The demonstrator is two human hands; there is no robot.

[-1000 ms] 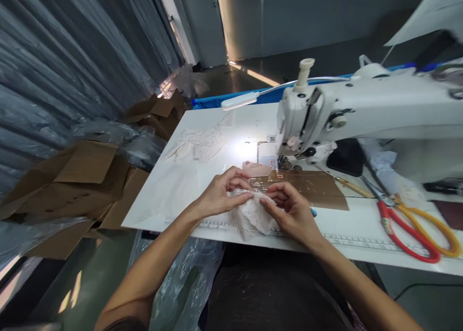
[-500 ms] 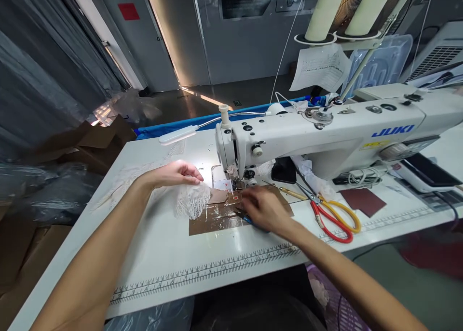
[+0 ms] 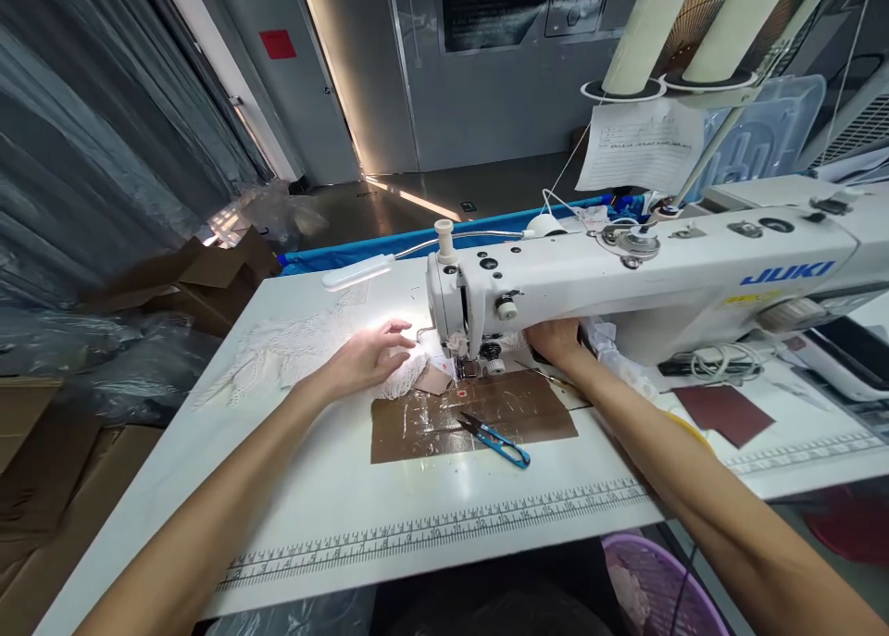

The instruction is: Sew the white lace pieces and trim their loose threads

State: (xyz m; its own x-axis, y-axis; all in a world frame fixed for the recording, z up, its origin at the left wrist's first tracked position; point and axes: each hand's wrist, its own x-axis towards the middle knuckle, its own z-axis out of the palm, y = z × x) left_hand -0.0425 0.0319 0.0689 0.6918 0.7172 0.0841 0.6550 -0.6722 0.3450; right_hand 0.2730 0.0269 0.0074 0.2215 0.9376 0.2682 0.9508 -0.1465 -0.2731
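Note:
My left hand [image 3: 368, 358] is beside the needle area of a white sewing machine [image 3: 556, 280], fingers apart over a small piece of white lace [image 3: 408, 377]. A pinkish-beige flat piece [image 3: 431, 380] lies against the lace, near the presser foot [image 3: 467, 367]. Under the machine's arm reaches my right hand [image 3: 554, 342], its fingers hidden, so I cannot tell what they touch. Blue thread snips [image 3: 494, 440] lie with their blades on a brown sheet [image 3: 409, 432] in front of the needle.
More white lace [image 3: 292, 349] spreads over the table's left side. My right forearm covers most of the scissors, leaving a yellow handle [image 3: 691, 430]. A maroon piece [image 3: 726, 412] lies farther right. Cardboard boxes [image 3: 215, 280] stand left; a purple basket [image 3: 659, 585] sits below the edge.
My right hand has left the thread snips on the brown sheet and moved back and right under the machine arm. My left hand's fingers have spread from their pinch on the lace.

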